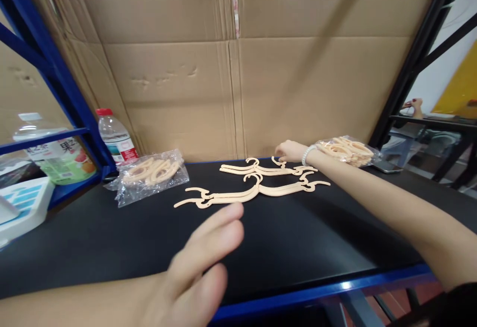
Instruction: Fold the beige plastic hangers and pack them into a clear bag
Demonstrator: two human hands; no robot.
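Two beige plastic folding clothes hangers lie spread out on the black tabletop. The front hanger (231, 198) shows its hooks and its jointed arms, which end in curved tips. Just behind it is the back hanger (238, 170), lying parallel. At the back, my right hand (291, 151) is closed, its fingertips pinching a curved beige hanger piece (276, 162) beside the back hanger; the fingers partly hide it. My left hand (201, 262) is raised in the foreground, in front of the front hanger. Its fingers are stretched out, slightly blurred, and nothing is in them.
Clear plastic bags of beige hangers lie left (152, 173) and right (346, 150). A dark flat phone-like object (386, 167) is beside the right one. Bottles (117, 138) and a white-blue tray (26, 207) stand left. Cardboard (179, 78) walls the back. Another person's hand (415, 106) shows far right.
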